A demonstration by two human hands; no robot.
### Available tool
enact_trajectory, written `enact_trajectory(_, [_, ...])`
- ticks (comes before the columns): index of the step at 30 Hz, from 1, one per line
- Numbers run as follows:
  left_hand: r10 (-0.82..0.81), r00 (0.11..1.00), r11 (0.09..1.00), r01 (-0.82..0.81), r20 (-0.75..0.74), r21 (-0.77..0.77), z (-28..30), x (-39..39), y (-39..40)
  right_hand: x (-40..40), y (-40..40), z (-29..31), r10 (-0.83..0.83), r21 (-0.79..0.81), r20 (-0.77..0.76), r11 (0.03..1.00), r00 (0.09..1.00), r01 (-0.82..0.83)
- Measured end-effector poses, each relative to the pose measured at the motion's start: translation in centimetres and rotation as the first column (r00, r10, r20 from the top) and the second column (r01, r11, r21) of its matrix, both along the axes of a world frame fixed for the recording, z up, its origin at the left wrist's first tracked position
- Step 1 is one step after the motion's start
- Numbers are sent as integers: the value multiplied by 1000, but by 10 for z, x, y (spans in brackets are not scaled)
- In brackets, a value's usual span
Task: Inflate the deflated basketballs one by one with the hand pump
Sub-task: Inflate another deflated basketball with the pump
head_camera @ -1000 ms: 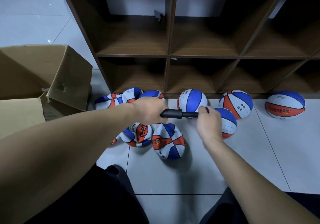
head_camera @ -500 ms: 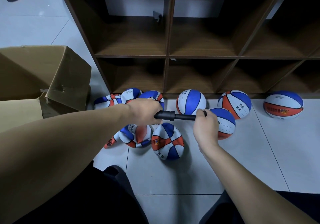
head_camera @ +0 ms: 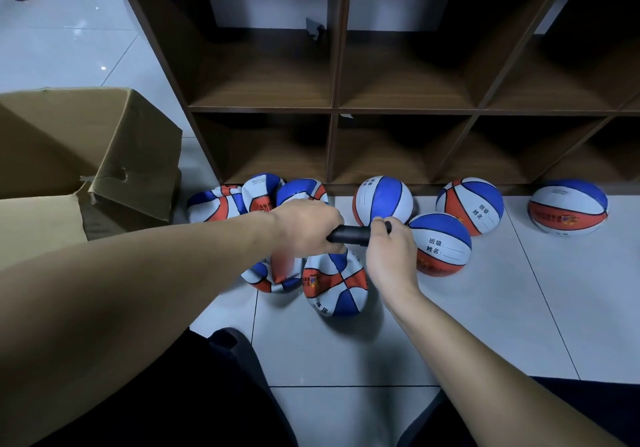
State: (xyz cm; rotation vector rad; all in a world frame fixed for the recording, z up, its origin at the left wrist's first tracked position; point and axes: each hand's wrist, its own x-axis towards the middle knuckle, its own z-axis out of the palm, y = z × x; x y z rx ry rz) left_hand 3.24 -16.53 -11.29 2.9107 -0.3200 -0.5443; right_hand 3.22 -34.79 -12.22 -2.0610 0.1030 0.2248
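White floor tiles carry a cardboard box at left, then limp basketballs heaped by the shelf. Above them the left hand clenches the pump barrel while the right hand grips its handle end, likely readying it, with firm balls parked rightward.

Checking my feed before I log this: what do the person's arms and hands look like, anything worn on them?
Both forearms are bare as far as the frame shows: no sleeves, gloves, watch, bands or rings visible on the left hand or the right hand. No markings can be made out on either. The only clothing in view is dark fabric at the bottom of the frame, under the arms.
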Motion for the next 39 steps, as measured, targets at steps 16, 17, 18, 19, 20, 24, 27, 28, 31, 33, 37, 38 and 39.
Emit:
enact_trajectory(16, [83, 987, 997, -83, -139, 9, -2, -1, 40, 32, -40, -13, -149, 70, -159, 984, 976, 161])
enact_trajectory(17, [74, 989, 997, -73, -131, 15, -3, -1, 38, 31, -37, -12, -167, 73, -159, 981, 973, 180])
enact_trajectory(18, [70, 991, 997, -68, -118, 23, -4, -2, 37, 29, -34, -10, -178, 69, -150, 979, 973, 190])
enact_trajectory(19, [74, 992, 997, -71, -104, 31, -5, -2, 36, 27, -31, -7, -183, 68, -132, 979, 974, 193])
enact_trajectory(20, [80, 993, 996, -78, -90, 34, -5, -2, 35, 26, -28, -4, -185, 65, -111, 979, 976, 193])
enact_trajectory(24, [72, 996, 997, -72, -56, 10, -1, -1, 27, 18, -17, 0, -127, 28, -36, 991, 991, 128])
enact_trajectory(27, [46, 998, 999, -45, -37, 16, 1, -1, 21, 12, -11, 0, -72, 35, -28, 997, 997, 73])
enact_trajectory(28, [40, 999, 999, -39, -29, 19, 1, -1, 20, 11, -9, 0, -60, 33, -29, 998, 998, 61])
enact_trajectory(31, [31, 999, 1000, -32, -30, -1, 0, 1, 13, 7, -4, -1, -21, 23, -32, 999, 999, 22])
enact_trajectory(33, [27, 999, 999, -28, -32, -21, -1, 2, 9, 5, -1, 0, 2, 14, -26, 1000, 1000, -1])
enact_trajectory(37, [15, 999, 1000, -15, -29, -24, 1, 2, 2, 3, 2, 0, 9, 1, -41, 1000, 999, -9])
enact_trajectory(38, [14, 999, 1000, -15, -33, -22, 1, 3, 2, 4, 2, -1, 6, 11, -50, 1000, 999, -5])
enact_trajectory(39, [12, 999, 1000, -12, -37, -19, 1, 3, 2, 5, 2, -2, 2, 25, -61, 1000, 998, 0])
